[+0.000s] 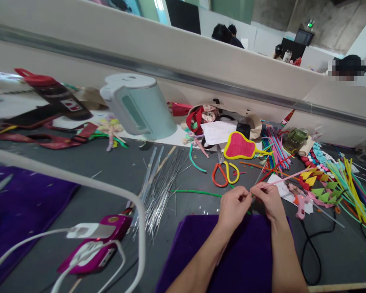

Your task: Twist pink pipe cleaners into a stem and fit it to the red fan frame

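Both hands sit low and right of centre in the frame, fingertips meeting above the far edge of a purple cloth (232,260) spread on the grey worktop (110,179). The left hand (233,205) is closed in a pinch, thumb and forefinger pressed on a thin pink stick (288,177). The right hand (270,199) is also curled shut, gripping the same stick just beside the left fingers; from there the stick runs up and to the right, over a printed picture card (285,188). A pink glue gun (301,204) lies just right of the right hand, with its black cord (311,252) looping toward the lower right.

Just above the hands lie scissors (225,173) with one orange and one yellow handle, and beyond them a pink fan with a yellow rim (239,145). A green stick (198,192) lies on the worktop to the left of the hands. A spread of thin silver rods (161,183) fans out at centre. A pale kettle (138,106) stands in the upper left of centre. A bundle of coloured sticks (350,187) fills the right edge. A magenta phone (103,244) with white cables sits at lower left.
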`<state>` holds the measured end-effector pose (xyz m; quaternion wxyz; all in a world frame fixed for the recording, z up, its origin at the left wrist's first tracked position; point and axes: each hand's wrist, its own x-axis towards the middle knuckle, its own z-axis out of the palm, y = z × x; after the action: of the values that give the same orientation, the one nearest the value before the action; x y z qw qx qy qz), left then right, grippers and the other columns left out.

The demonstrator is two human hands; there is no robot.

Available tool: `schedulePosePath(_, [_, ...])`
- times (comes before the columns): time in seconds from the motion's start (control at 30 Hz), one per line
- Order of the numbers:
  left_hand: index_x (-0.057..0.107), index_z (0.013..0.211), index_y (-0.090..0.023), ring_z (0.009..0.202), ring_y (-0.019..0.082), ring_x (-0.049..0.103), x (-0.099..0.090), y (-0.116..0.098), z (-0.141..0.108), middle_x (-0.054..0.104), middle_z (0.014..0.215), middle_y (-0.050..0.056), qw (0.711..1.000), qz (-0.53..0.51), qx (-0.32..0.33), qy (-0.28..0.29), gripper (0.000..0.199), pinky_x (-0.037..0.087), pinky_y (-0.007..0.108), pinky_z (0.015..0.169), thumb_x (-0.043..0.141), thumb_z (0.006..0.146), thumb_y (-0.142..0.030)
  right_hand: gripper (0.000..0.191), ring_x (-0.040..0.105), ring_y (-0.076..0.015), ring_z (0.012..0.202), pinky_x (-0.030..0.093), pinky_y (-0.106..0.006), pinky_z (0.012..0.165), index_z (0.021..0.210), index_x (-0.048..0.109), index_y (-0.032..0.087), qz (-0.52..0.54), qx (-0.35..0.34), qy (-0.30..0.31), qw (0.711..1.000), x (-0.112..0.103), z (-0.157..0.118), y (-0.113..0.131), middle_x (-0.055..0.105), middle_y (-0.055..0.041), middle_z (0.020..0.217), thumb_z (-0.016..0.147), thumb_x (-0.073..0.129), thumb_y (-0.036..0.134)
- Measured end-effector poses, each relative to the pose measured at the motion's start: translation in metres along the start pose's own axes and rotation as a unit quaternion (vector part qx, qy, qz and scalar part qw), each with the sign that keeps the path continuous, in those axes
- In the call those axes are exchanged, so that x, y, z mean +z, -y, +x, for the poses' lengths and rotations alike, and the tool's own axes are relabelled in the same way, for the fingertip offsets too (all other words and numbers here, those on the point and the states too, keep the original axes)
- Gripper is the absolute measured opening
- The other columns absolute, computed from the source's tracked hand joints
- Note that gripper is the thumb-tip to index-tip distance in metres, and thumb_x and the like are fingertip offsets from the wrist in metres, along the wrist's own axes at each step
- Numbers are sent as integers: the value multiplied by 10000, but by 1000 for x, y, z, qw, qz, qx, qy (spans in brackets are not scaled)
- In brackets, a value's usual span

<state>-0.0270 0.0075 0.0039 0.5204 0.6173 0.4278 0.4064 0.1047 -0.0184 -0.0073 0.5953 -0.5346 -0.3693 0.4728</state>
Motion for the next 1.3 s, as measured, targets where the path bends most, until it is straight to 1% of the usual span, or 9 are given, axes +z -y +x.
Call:
schedulePosePath(0.1, [529, 519, -167, 539, 99, 416, 1, 0, -2, 470, 533, -19, 996, 72, 51, -25, 230, 317, 215, 536, 574, 728, -252, 164, 344, -59, 426, 228, -195, 414, 615, 656, 153, -9, -10, -9, 1000, 0, 0, 0, 508, 48, 485, 665, 745, 282])
schedulePosePath(0.2, [581, 588, -151, 499, 95, 455, -3, 1, 3, 524, 533, -11, 991, -75, -55, 95, 261, 350, 211, 515, 599, 750, -356, 176, 349, -61, 419, 230, -197, 411, 616, 653, 156, 35, -5, 9, 999, -1, 0, 1, 512, 47, 475, 658, 755, 293])
schedulePosePath(0.33, [650, 706, -113, 519, 118, 570, -14, 5, 12, 638, 616, 42, 922, -259, -190, 215, 341, 455, 238, 561, 655, 732, -453, 193, 396, -74, 444, 251, -203, 426, 594, 647, 156, 72, -13, 33, 997, 0, -1, 3, 552, 25, 502, 666, 757, 297])
schedulePosePath(0.57, [659, 725, -107, 406, 77, 513, -12, 12, 11, 602, 512, 2, 849, -372, -248, 281, 299, 523, 284, 583, 767, 656, -377, 196, 422, -83, 455, 259, -203, 436, 625, 665, 157, 89, 9, 63, 994, 0, -4, 4, 569, 16, 508, 655, 763, 324])
schedulePosePath(0.8, [558, 597, -143, 413, 82, 502, -8, 13, 13, 597, 485, -1, 903, -311, -222, 198, 287, 424, 206, 501, 779, 607, -326, 181, 373, -64, 404, 231, -195, 399, 611, 656, 158, 47, 25, 16, 998, -2, -1, 2, 554, 39, 472, 621, 767, 301])
schedulePosePath(0.93, [576, 569, -163, 467, 95, 469, -5, 12, 8, 556, 493, -14, 986, -97, -97, 90, 241, 343, 195, 481, 693, 684, -339, 170, 338, -56, 388, 205, -199, 392, 594, 643, 155, -4, 16, -15, 1000, 0, 1, -1, 523, 52, 450, 639, 739, 289])
schedulePosePath(1.0, [597, 560, -168, 503, 96, 458, -3, 10, 6, 555, 526, -14, 999, 5, -24, 29, 231, 332, 196, 503, 661, 715, -328, 165, 351, -57, 399, 211, -196, 396, 595, 641, 153, -10, 13, -32, 999, 1, 2, -1, 520, 54, 454, 632, 739, 282])
schedulePosePath(1.13, [630, 637, -155, 528, 114, 522, -6, 7, 6, 606, 570, 8, 987, -81, -74, 118, 253, 391, 211, 539, 660, 727, -390, 178, 368, -57, 395, 231, -187, 392, 605, 632, 153, 53, 27, -7, 998, -3, 1, 1, 534, 50, 462, 621, 752, 283])
schedulePosePath(1.3, [621, 700, -131, 475, 108, 551, -11, 7, 11, 631, 571, 20, 912, -271, -217, 219, 310, 465, 244, 563, 733, 673, -419, 194, 441, -67, 428, 253, -175, 395, 631, 655, 142, 108, 52, 57, 991, -6, -1, 4, 610, 4, 529, 623, 769, 298])
